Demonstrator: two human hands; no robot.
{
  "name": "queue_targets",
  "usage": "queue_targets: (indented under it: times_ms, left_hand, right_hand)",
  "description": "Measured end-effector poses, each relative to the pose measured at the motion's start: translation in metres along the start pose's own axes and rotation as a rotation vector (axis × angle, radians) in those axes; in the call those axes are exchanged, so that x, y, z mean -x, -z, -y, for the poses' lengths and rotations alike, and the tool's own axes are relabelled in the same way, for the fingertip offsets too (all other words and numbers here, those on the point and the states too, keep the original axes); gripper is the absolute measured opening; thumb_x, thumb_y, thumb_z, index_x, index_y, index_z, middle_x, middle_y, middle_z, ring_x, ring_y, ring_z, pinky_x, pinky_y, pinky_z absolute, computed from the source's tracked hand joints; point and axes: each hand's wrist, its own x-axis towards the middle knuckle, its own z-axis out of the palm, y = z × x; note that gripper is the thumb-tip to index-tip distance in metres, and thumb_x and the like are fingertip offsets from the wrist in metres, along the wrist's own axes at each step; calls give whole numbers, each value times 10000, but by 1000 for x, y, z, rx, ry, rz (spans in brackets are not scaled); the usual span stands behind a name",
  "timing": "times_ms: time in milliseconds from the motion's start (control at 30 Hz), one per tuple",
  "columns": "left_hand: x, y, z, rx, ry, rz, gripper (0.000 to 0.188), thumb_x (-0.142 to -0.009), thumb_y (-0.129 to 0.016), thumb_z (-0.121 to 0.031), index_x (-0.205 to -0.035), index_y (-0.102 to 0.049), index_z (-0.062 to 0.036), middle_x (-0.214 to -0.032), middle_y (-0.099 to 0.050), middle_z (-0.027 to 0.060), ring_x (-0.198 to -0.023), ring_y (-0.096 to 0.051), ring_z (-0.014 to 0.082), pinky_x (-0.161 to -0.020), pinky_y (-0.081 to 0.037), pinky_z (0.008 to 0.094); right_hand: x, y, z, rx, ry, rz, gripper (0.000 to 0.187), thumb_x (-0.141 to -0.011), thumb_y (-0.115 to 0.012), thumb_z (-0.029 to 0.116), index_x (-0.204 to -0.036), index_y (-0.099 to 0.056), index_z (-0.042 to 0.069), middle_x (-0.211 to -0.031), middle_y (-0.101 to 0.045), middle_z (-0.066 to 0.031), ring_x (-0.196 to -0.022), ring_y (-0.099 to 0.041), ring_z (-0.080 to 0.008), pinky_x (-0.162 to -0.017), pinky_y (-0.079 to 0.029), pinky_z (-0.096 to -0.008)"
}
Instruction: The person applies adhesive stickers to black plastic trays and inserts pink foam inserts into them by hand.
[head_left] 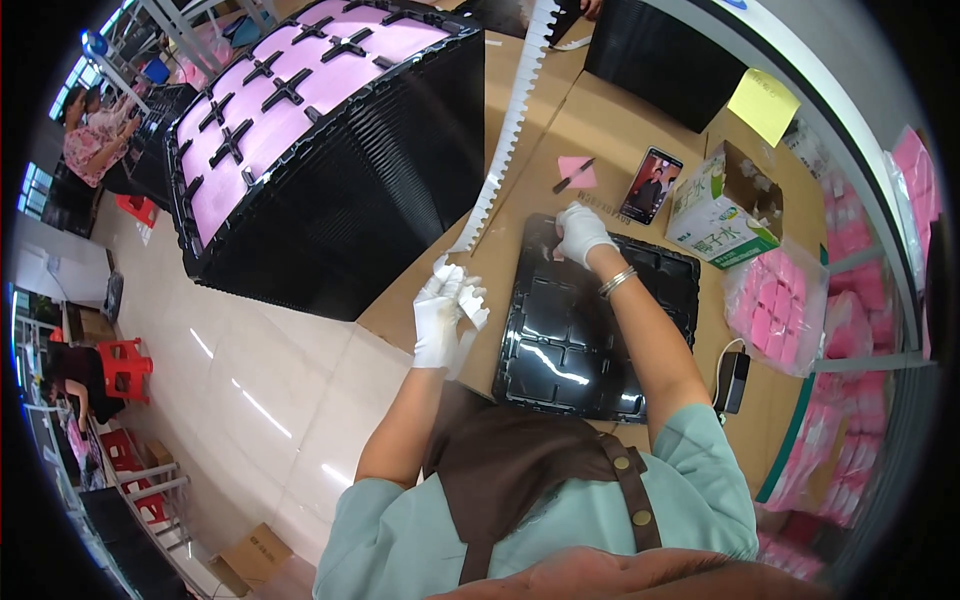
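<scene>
My left hand, in a white glove, is closed on a long white strip with a toothed edge. The strip runs up and away from my fingers to the far edge of the table, and a short end hangs below the hand. My right hand, also gloved, is over the far edge of a black plastic tray with shallow compartments. Its fingers are curled together, and whatever they hold is too small to tell. A knife with a dark handle lies on a pink slip just beyond it.
At left rises a tall stack of black trays with pink sheet on top. Right of the tray are a propped phone, an open carton, bagged pink pieces and a black adapter. A black bin stands beyond.
</scene>
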Motion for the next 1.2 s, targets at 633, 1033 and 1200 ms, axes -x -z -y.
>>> queue_targets:
  times_ms: [633,1033,1200]
  left_hand:
    - [3,-21,21,74,-52,50,183,-918,-590,-121,-1081,-586,-38,-956,-664,148,-745,-624,168,-626,-512,269]
    - [-1,-10,19,174,-44,-55,166,-941,-565,-179,-1046,-590,-52,-877,-650,107,-710,-602,160,-598,-514,290]
    - [2,-12,17,165,-67,-39,179,-930,-587,-170,-1037,-591,-27,-885,-646,125,-699,-601,160,-584,-508,285]
  right_hand:
    - [116,-63,99,-1932,-83,185,95,-826,-688,46,-907,-641,30,-857,-636,-3,-778,-582,-84,-726,-473,-220]
    - [143,-17,68,-1431,85,-78,103,-752,-711,29,-735,-610,38,-874,-563,1,-789,-566,-129,-746,-451,-238]
    - [161,-50,75,-221,179,3,140,-622,-757,165,-632,-629,110,-857,-589,-64,-863,-553,-272,-729,-436,-377]
